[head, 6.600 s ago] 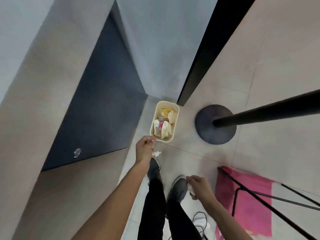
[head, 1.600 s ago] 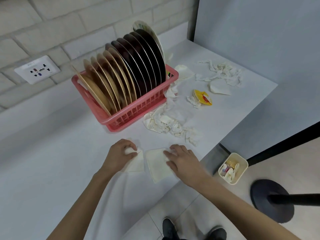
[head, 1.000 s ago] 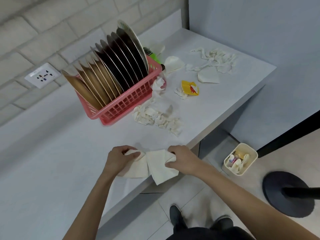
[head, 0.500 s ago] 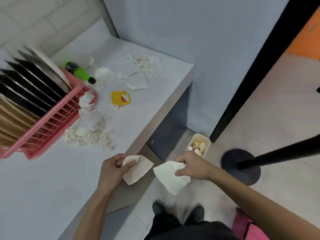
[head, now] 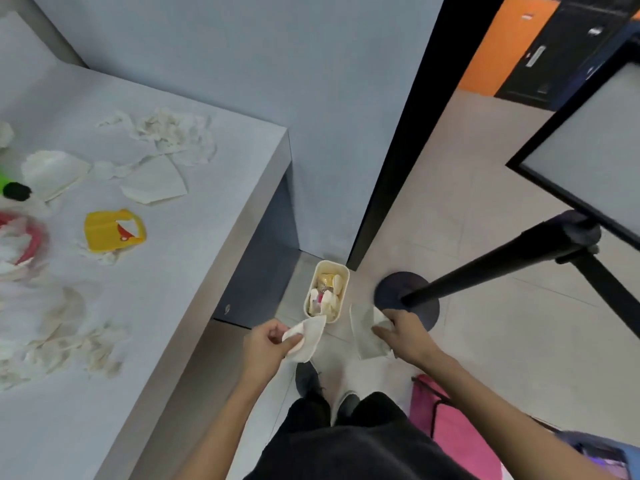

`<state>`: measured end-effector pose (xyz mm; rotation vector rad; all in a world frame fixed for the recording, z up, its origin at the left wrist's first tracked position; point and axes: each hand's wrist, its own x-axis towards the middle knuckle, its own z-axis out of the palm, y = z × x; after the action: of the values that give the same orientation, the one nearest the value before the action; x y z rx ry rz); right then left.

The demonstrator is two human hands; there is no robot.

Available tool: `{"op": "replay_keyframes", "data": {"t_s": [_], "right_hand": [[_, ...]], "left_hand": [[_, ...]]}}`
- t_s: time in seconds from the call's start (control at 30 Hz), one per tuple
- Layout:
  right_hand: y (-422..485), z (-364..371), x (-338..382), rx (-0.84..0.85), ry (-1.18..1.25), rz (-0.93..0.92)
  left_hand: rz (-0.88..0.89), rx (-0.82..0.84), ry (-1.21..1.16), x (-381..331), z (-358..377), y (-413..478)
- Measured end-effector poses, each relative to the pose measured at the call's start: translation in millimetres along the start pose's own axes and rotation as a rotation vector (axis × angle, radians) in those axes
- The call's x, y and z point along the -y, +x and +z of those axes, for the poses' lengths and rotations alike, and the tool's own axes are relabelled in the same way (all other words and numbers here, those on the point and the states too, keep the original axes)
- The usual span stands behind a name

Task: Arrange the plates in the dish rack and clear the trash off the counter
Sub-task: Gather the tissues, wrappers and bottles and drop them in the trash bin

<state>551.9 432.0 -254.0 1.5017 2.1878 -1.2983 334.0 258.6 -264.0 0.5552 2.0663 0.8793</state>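
My left hand [head: 265,346] grips a white paper napkin [head: 310,337] above the floor, just off the counter's edge. My right hand [head: 405,336] pinches a second white napkin [head: 367,336] to the right of it. A small cream trash bin [head: 327,294] with several scraps inside stands on the floor just beyond both hands. On the grey counter [head: 180,258] lie torn white tissue pieces [head: 173,133], a folded napkin [head: 154,181], a yellow wrapper [head: 112,230] and a crumpled tissue heap [head: 65,337]. The pink dish rack [head: 33,240] shows only a blurred corner at the left edge.
A black stand with a round base [head: 408,304] and slanted pole rises right of the bin. A green bottle [head: 10,187] lies at the counter's left edge. A pink mat [head: 453,431] and a black frame sit by my feet. A framed board [head: 588,147] stands at right.
Both hands lifted their napkins off the counter and carried them right and down, close to the floor bin. The view swung away from the dish rack toward the floor.
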Motion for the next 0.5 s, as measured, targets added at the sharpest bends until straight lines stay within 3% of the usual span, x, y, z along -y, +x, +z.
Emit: {"op": "replay_keyframes", "data": {"t_s": [0.27,0.5], "right_hand": [[44.0,4.1,-16.1,0.005,0.018,0.052],[176.3,59.2,-75.0,-0.048,-0.117,-0.048]], "left_hand": [[0.034,-0.038,0.168,3.5,24.6,72.6],[0.061,-0.042,0.251,65.3,107.7,205.7]]}}
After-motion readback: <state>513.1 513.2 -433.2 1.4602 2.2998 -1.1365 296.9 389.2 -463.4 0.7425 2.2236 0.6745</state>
